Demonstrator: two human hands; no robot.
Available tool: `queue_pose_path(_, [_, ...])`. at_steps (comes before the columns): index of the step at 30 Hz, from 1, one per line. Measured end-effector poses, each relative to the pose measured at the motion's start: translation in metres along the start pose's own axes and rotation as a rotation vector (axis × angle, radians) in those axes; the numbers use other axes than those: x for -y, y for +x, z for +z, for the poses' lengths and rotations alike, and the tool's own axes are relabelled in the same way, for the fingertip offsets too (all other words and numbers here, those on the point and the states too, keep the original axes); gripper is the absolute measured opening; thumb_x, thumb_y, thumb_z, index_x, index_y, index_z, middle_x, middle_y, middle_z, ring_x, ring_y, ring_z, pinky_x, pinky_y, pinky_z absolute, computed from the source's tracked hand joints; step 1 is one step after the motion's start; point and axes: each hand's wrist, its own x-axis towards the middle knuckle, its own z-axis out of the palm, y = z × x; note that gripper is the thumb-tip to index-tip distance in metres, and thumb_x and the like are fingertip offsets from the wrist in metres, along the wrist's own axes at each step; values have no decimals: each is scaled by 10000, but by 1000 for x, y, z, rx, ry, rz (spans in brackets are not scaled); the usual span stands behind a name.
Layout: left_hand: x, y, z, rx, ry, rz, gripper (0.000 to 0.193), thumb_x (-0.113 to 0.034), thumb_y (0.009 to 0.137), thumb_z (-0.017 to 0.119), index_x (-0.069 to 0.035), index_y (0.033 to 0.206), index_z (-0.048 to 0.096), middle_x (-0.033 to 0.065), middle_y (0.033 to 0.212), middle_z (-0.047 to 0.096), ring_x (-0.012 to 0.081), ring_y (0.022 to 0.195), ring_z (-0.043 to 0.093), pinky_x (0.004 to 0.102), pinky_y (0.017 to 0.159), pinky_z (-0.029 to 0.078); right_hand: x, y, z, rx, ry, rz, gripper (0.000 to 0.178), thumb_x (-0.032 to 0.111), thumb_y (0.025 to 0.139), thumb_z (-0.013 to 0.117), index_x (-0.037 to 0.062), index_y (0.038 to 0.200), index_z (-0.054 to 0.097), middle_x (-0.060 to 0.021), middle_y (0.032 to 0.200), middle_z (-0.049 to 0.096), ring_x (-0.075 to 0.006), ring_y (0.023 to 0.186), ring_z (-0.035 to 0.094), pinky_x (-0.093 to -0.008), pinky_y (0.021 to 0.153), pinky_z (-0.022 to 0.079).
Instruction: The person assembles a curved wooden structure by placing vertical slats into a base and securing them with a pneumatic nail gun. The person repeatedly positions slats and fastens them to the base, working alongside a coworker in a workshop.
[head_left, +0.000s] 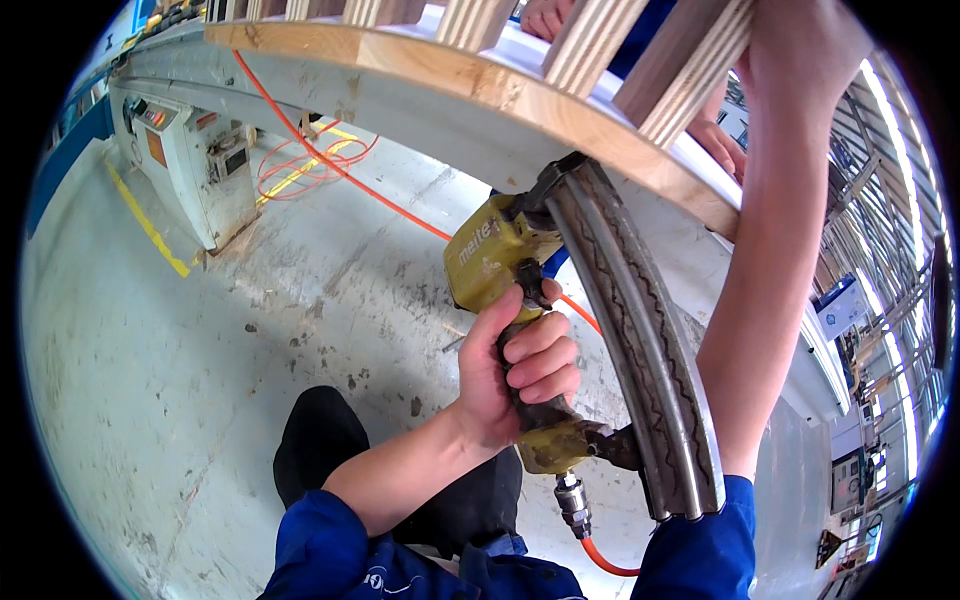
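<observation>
My left hand (520, 365) is wrapped round the grip of a yellow-green pneumatic corrugated nailer (495, 255), with the thumb up by its trigger. Wavy fasteners line its long curved metal magazine (635, 340). The nailer's dark nose sits just under the pale wooden rail (480, 75), and I cannot tell whether it touches. Several plywood slats (590, 50) stand side by side on that rail. At the upper right, my right hand (805, 50) is closed against the end plywood slat (695, 75); most of its fingers are hidden.
Across the work, another person's hands (718, 145) rest near the slats. An orange air hose (605, 562) joins the nailer's base; more hose (340, 165) runs from the bench (400, 110) to coils on the floor. A grey machine cabinet (190, 170) stands at far left.
</observation>
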Motion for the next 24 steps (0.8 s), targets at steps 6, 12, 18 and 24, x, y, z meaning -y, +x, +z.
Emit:
queue_pose_path(6, [5,6,-2,90,-25,12,274,-334,1062,481,-91,1153,569,-74,614,392,37,477,377,214,450,357,28,-14,25,-73,-8,20,159,86,939,597,-31,955,703,-13,781,657,-54,678,568,-199,631,441])
queue_pose_path(12, [11,6,5,77,-105,2,283,-342,1061,491,-89,1141,588,-75,610,420,38,481,413,212,456,384,33,-11,24,-68,-45,18,118,39,890,612,-30,920,703,9,754,635,-26,656,528,-188,594,402])
queue_pose_path(18, [10,8,6,161,-124,-64,351,-358,1060,493,-64,1212,610,-79,609,414,37,487,417,210,470,410,32,-9,23,-68,-26,-6,81,-1,869,618,-17,895,693,24,773,633,-13,679,518,-185,601,395])
queue_pose_path(24, [15,-3,11,102,-148,-35,390,-357,1049,510,-62,1292,586,-84,606,424,27,486,421,193,466,409,26,-10,24,-68,-23,-7,83,-13,845,623,-17,897,689,30,783,635,-21,707,531,-203,624,414])
